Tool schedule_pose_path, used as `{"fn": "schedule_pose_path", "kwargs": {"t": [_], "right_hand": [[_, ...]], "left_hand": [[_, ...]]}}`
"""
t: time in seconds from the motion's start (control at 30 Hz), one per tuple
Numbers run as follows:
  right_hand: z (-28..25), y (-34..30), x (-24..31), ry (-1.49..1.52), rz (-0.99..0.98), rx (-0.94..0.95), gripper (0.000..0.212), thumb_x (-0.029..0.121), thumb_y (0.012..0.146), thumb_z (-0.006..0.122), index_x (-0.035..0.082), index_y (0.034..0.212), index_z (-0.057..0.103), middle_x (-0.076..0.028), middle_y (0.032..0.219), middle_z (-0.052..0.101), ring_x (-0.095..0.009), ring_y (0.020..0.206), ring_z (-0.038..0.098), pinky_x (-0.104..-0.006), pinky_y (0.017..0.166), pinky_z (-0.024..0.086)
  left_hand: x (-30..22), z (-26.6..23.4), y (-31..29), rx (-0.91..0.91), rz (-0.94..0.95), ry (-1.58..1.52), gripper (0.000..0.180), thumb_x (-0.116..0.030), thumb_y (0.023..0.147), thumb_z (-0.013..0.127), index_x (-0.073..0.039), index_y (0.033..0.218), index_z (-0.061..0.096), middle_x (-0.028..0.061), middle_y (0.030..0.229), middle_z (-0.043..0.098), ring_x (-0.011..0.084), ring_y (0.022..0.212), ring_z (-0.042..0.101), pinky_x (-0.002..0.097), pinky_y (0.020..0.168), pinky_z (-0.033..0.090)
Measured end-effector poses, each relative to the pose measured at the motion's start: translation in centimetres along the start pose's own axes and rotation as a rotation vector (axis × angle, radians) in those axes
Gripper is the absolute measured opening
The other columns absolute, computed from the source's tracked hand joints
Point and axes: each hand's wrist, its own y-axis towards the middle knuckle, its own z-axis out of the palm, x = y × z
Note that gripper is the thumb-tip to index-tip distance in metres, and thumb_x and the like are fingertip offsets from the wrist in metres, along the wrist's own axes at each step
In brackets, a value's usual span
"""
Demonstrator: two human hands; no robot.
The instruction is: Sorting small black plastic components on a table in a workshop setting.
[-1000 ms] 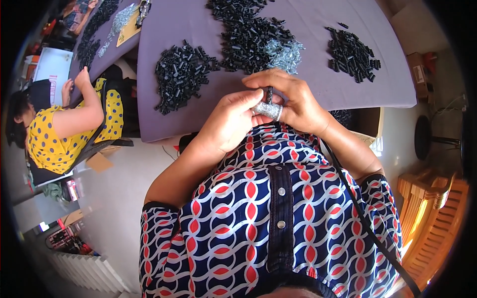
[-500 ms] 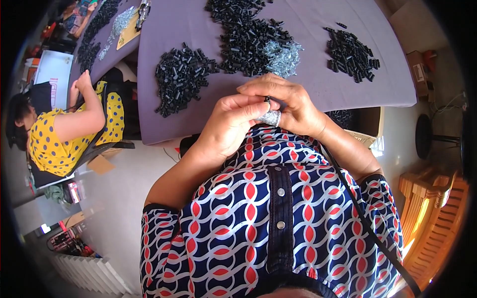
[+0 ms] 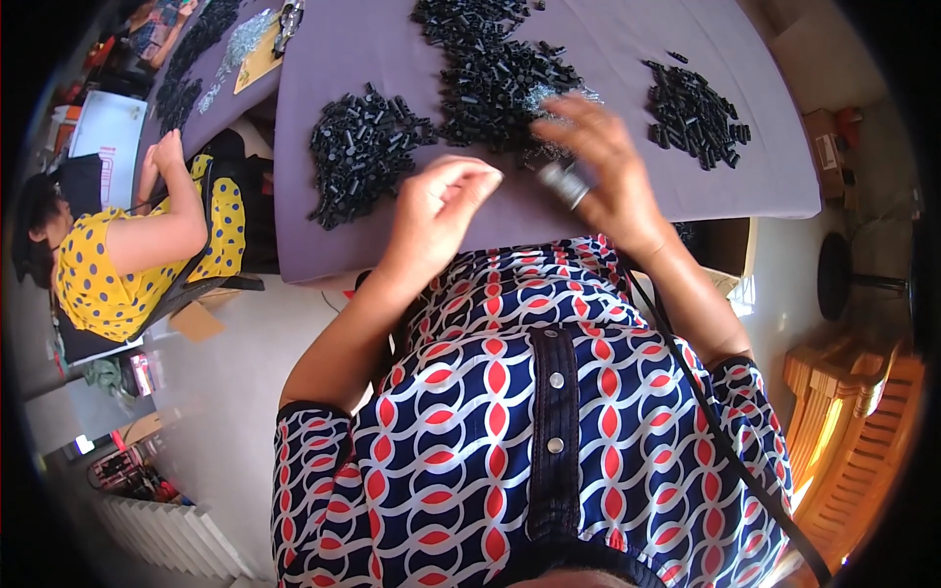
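My left hand point(image 3: 439, 211) is closed in a pinch above the near edge of the table, right of a pile of small black cylindrical pieces point(image 3: 361, 149). Whatever lies between its fingertips is hidden. My right hand point(image 3: 613, 181), smeared by motion, reaches over a heap of small clear silvery pieces point(image 3: 544, 96) with its fingers stretched and the thumb apart. A silver-grey wrapping point(image 3: 566, 183) covers that thumb. Beside and beyond the silvery heap spreads a larger pile of black pieces point(image 3: 500, 83). No held piece shows in the right hand.
A smaller pile of black pieces point(image 3: 696, 116) lies on the right of the purple cloth-covered table point(image 3: 627, 29). Beneath its near edge stands an open cardboard box point(image 3: 733, 257). At the left, a person in a yellow dotted top point(image 3: 118, 260) works at another table. Wooden furniture point(image 3: 853, 421) stands at right.
My hands were together with a small black piece between them; now they are apart. The right has moved forward over the silvery heap, and the left has drawn slightly left.
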Motion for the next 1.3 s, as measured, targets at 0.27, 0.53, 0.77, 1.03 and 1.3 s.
{"fn": "schedule_pose_path", "kwargs": {"t": [0.27,0.53,0.77,1.03,1.3], "right_hand": [[-3.6,-2.6,-8.2,-0.496,0.273,-0.066,0.053,0.009,0.084,0.074,0.006,0.135,0.061,-0.017,0.147,0.054,-0.043,0.145,0.037,-0.0552,0.118,0.032],[-2.9,-1.7,-9.0,-0.591,0.208,-0.05,0.051,0.018,0.086,0.074,0.009,0.135,0.062,-0.016,0.148,0.053,-0.038,0.146,0.038,-0.0581,0.12,0.029],[-4.6,-0.8,-13.4,-0.698,0.112,-0.007,0.032,0.021,0.091,0.069,0.009,0.121,0.07,-0.012,0.14,0.06,-0.035,0.142,0.045,-0.0557,0.119,0.032],[-5.4,-0.8,-12.9,-0.729,0.131,-0.1,0.028,0.02,0.088,0.071,0.008,0.113,0.071,-0.014,0.133,0.064,-0.035,0.133,0.053,-0.0579,0.114,0.036],[-6.6,-2.8,-8.4,-0.59,0.11,-0.132,0.04,0.02,0.083,0.078,0.007,0.12,0.069,-0.015,0.144,0.055,-0.038,0.141,0.045,-0.0556,0.116,0.036]], "left_hand": [[1.6,-2.4,0.2,-0.215,0.244,0.5,0.013,-0.007,0.088,0.076,-0.001,0.099,0.071,0.0093,0.095,0.07,0.0221,0.082,0.066,0.0322,0.072,0.054],[1.8,-2.6,-0.4,-0.157,0.343,0.64,0.014,-0.007,0.086,0.076,-0.001,0.098,0.071,0.0128,0.098,0.071,0.0325,0.091,0.066,0.0394,0.084,0.052],[1.7,-2.7,-0.5,-0.167,0.315,0.634,0.014,-0.006,0.086,0.076,-0.001,0.098,0.071,0.0132,0.099,0.07,0.0314,0.093,0.066,0.0391,0.084,0.053],[1.5,-2.4,0.0,-0.159,0.312,0.603,0.015,-0.006,0.086,0.076,0.0,0.098,0.071,0.0127,0.098,0.071,0.031,0.091,0.066,0.0387,0.083,0.053],[-2.6,3.2,0.6,0.054,0.427,0.467,0.022,-0.01,0.089,0.075,-0.001,0.109,0.071,0.015,0.11,0.068,0.0325,0.102,0.068,0.0394,0.091,0.054]]}}
